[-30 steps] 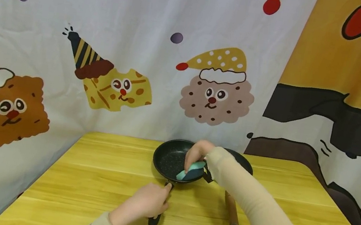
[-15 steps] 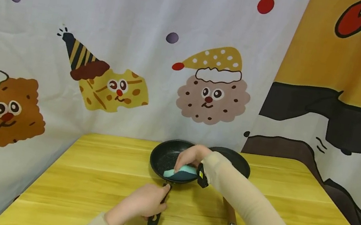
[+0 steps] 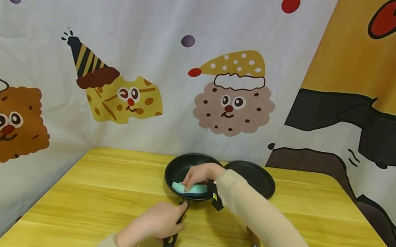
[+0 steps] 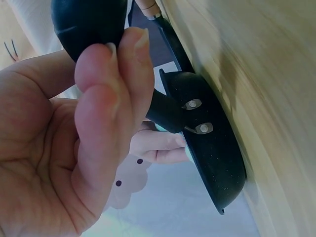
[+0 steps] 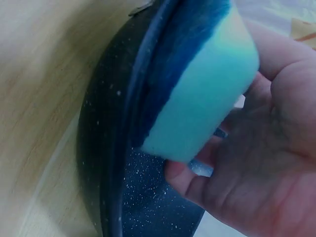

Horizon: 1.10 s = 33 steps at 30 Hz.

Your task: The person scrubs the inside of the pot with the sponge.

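A black speckled frying pan (image 3: 177,168) sits near the back of the wooden table. My left hand (image 3: 157,220) grips its black handle (image 3: 170,244), fingers curled round it in the left wrist view. My right hand (image 3: 202,174) holds a sponge (image 3: 187,188) inside the pan, towards its near side. The sponge has a light turquoise layer and a dark blue layer (image 5: 182,54). In the right wrist view, the blue layer lies against the pan's inner wall by the rim, and the speckled pan floor (image 5: 148,197) shows below.
A second, flat black pan (image 3: 252,175) stands just right of the first. Its brown wooden handle (image 3: 253,240), ending in a metal ring, points forward, partly covered by my right sleeve (image 3: 268,220). Behind the table (image 3: 108,187) hangs a printed curtain (image 3: 144,22).
My right hand has moved left and slightly nearer inside the pan with the sponge, uncovering more of the second pan. My left hand keeps its hold on the handle.
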Available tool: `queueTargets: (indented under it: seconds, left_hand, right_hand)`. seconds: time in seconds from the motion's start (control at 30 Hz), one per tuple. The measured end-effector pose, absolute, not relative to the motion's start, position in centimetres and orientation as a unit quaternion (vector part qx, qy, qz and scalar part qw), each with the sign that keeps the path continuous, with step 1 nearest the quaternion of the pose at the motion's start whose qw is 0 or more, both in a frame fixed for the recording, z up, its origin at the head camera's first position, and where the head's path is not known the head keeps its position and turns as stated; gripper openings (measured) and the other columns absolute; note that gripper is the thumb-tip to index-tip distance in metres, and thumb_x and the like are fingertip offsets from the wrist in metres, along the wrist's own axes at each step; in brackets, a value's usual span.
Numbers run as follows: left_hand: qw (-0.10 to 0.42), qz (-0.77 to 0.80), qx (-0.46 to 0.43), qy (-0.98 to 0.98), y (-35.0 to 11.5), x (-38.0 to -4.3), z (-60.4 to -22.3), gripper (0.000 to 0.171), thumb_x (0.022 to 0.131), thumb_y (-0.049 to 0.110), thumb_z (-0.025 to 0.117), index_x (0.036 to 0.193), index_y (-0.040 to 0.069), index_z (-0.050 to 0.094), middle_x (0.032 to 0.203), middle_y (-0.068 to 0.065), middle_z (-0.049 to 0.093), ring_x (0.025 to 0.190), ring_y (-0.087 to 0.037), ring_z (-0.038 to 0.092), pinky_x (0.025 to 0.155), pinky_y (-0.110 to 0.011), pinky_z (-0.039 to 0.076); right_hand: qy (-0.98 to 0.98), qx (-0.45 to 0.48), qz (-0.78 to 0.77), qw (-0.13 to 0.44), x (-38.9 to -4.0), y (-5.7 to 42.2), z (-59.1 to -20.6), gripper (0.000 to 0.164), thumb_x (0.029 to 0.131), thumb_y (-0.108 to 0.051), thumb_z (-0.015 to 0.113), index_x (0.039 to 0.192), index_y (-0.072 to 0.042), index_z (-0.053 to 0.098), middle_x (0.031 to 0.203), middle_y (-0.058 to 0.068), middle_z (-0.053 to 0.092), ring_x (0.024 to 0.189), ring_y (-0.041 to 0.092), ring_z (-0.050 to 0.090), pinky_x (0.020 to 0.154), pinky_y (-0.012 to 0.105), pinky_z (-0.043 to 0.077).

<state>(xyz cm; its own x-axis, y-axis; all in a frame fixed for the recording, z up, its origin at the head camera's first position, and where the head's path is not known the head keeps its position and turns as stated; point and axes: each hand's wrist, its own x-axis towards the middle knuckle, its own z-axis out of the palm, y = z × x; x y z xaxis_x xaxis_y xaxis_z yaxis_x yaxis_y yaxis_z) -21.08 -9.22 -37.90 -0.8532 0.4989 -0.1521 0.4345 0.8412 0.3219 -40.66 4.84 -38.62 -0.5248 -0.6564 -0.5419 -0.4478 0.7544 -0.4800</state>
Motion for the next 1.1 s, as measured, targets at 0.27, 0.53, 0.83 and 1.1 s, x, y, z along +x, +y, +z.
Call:
queueTargets:
  seconds: [0.27, 0.53, 0.83, 1.1]
  left_hand:
    - [0.092, 0.129, 0.258, 0.953, -9.0, -20.8, -38.1, 0.057, 0.096, 0.026, 0.062, 0.141, -0.005, 0.045, 0.045, 0.009, 0.049, 0.03, -0.002, 0.047, 0.055, -0.015, 0.045]
    - [0.121, 0.186, 0.246, 0.944, -8.7, -21.0, -38.4, 0.065, 0.096, 0.029, 0.062, 0.143, -0.009, 0.039, 0.04, 0.009, 0.05, 0.031, -0.007, 0.051, 0.059, -0.017, 0.048]
    - [0.143, 0.203, 0.243, 0.938, -8.6, -20.8, -38.5, 0.072, 0.095, 0.033, 0.063, 0.146, -0.009, 0.034, 0.042, 0.009, 0.053, 0.035, -0.01, 0.056, 0.062, -0.016, 0.048]
    - [0.136, 0.211, 0.248, 0.936, -8.5, -20.6, -38.7, 0.072, 0.095, 0.031, 0.064, 0.146, -0.01, 0.033, 0.041, 0.009, 0.052, 0.035, -0.012, 0.056, 0.064, -0.014, 0.048]
  right_hand:
    - [0.881, -0.36, -0.094, 0.294, -40.4, 3.9, -39.7, 0.035, 0.091, -0.028, 0.07, 0.125, -0.025, 0.068, 0.136, -0.005, 0.057, 0.132, 0.021, 0.044, 0.101, 0.032, 0.043]
    - [0.891, -0.359, -0.062, 0.273, -40.4, 2.8, -39.2, 0.036, 0.089, -0.026, 0.072, 0.125, -0.027, 0.068, 0.137, -0.005, 0.055, 0.131, 0.021, 0.045, 0.098, 0.033, 0.046]
    - [0.903, -0.359, -0.035, 0.233, -40.3, 1.4, -38.9, 0.033, 0.088, -0.023, 0.074, 0.12, -0.026, 0.071, 0.128, -0.007, 0.062, 0.126, 0.019, 0.051, 0.093, 0.029, 0.048]
    - [0.93, -0.316, -0.018, 0.184, -40.4, 0.7, -39.2, 0.033, 0.091, -0.028, 0.071, 0.124, -0.026, 0.069, 0.13, -0.006, 0.061, 0.125, 0.02, 0.051, 0.096, 0.032, 0.046]
